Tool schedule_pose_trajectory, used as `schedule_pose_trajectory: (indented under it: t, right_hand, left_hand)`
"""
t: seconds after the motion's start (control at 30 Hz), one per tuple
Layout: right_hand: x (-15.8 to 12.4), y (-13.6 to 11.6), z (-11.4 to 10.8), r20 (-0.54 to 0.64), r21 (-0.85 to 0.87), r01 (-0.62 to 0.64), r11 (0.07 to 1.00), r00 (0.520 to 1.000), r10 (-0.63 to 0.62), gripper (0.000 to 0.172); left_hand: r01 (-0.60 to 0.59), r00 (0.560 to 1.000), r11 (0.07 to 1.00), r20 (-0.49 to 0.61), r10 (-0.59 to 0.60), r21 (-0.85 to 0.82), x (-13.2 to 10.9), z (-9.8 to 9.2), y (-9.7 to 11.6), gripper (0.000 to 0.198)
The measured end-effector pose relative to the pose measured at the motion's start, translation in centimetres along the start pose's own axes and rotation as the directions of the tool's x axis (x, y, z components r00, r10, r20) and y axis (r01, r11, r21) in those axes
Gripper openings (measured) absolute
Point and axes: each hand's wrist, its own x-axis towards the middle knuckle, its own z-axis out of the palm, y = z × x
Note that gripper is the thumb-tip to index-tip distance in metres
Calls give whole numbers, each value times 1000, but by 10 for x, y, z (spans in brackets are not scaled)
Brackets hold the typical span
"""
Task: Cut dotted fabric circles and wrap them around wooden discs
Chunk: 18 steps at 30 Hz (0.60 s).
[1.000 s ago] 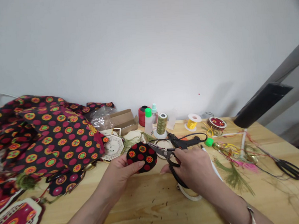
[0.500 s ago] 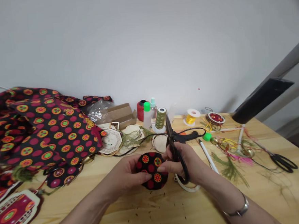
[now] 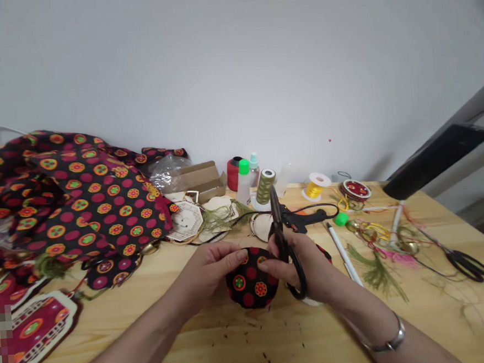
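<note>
A round piece of dark fabric (image 3: 251, 286) with red, orange and green flower prints is held upright between both hands. My left hand (image 3: 205, 275) pinches its upper left edge, thumb in front. My right hand (image 3: 312, 265) has a pair of black-handled scissors (image 3: 297, 274) hooked on it, blades pointing up and away from the fabric. The thumb of that same hand rests on the fabric's right side. Another bit of printed fabric (image 3: 325, 253) shows beside my right hand, and a pale ring (image 3: 312, 302) lies partly hidden under it.
Small dark clippings (image 3: 267, 362) litter the wooden table (image 3: 187, 340). Printed cloth (image 3: 103, 213) is heaped at left. Behind stand a green-capped bottle (image 3: 244, 184), thread spools (image 3: 266, 188) and a glue gun (image 3: 305, 218). A white pen (image 3: 343, 252) and second scissors (image 3: 467, 265) lie right.
The round fabric has turned in my hands, and my left thumb has moved up to its top edge. The whole scene has shifted slightly right. More dark clippings show at the bottom.
</note>
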Motion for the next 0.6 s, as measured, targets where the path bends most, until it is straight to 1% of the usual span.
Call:
schedule_pose_trajectory:
  t: [0.1,0.2,0.27,0.33,0.37,0.4,0.47,0.53,0.6]
  right_hand:
    - [-1,1,1,19,7,9,1000,1000,-9,23]
    - [0,1,3,5,12,5,1000,1000,-5,25]
    - [1,1,2,-22,13,-8,1000,1000,8,26]
    - [3,3,0,-70,10,-3,1000,998,3,27]
    - [4,4,-1,-102,8,13,1000,995,-12,28]
    - [5,6,-2,-132,6,32,999,991,-30,28]
    - [7,9,-5,-174,10,59,998,983,-57,29]
    - [8,12,-5,-196,23,66,998,979,-60,30]
    - [9,12,-5,-202,31,54,998,978,-46,30]
  left_hand:
    - [-11,999,1000,-41,11,9,-1,3,0,25]
    - [-5,1000,999,-7,4,-52,-1,4,1,27]
    - [12,1000,994,4,-11,-109,0,3,0,36]
    - [13,1000,987,-11,-15,-162,2,1,-2,48]
    - [4,1000,985,-21,-8,-174,3,0,-3,51]
    - [-6,1000,985,-27,2,-174,4,-2,-4,49]
    - [-8,1000,991,-16,6,-136,6,-3,-5,39]
    - [6,1000,997,-17,-7,-77,6,-4,-6,31]
    - [17,999,998,-32,-18,-56,6,-4,-7,27]
